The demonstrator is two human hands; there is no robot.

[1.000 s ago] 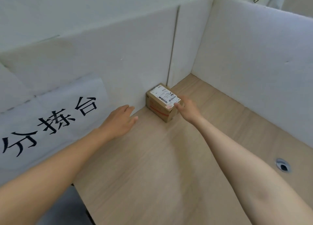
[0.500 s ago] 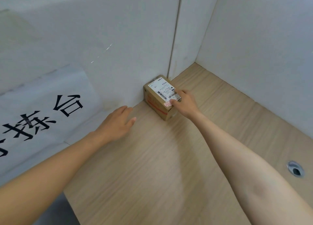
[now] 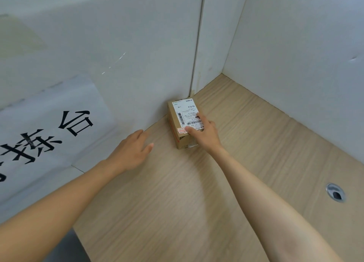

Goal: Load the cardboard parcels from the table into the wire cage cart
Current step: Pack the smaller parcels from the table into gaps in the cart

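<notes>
At the far corner of the table [image 3: 256,173], against the left partition [image 3: 137,68], the cardboard parcel [image 3: 183,112] lies with its long axis near to far; my right hand [image 3: 206,134] clasps its near end, my left hand [image 3: 130,151] hovers open, near-left, apart

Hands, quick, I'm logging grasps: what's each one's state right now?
Left hand: open, fingers straight, holding nothing.
Right hand: grips the cardboard parcel from above, thumb and fingers on its top.
</notes>
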